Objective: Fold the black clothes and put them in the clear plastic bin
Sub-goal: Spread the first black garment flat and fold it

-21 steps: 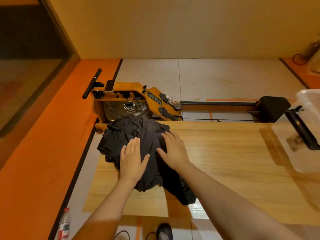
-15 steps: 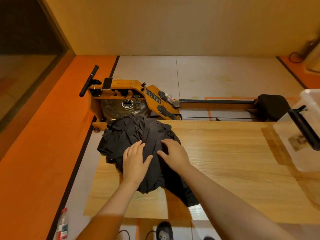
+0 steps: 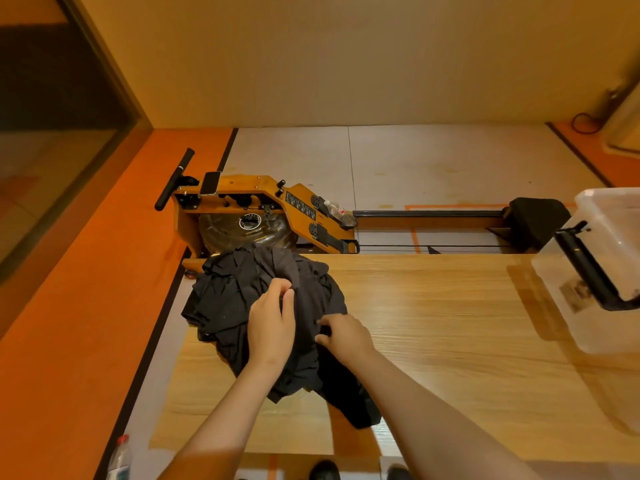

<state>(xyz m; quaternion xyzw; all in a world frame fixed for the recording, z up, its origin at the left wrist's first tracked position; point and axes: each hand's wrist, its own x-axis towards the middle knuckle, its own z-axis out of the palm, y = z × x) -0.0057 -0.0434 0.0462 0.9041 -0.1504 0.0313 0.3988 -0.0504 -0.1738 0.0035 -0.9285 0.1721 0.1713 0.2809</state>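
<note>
Black clothes (image 3: 235, 299) lie heaped at the table's (image 3: 450, 341) far-left corner, and I see my left hand (image 3: 272, 327) with fingers (image 3: 278, 289) curled, pinching a fold on top. My right hand (image 3: 346, 334) grips the cloth just beside it; the bin (image 3: 613, 237) sits well apart at the right edge.

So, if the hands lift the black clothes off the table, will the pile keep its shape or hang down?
Probably floppy: the black clothes lie crumpled in soft folds. Likely light, since the left hand pinches fabric with fingertips. Tangled layers may trail.
</note>
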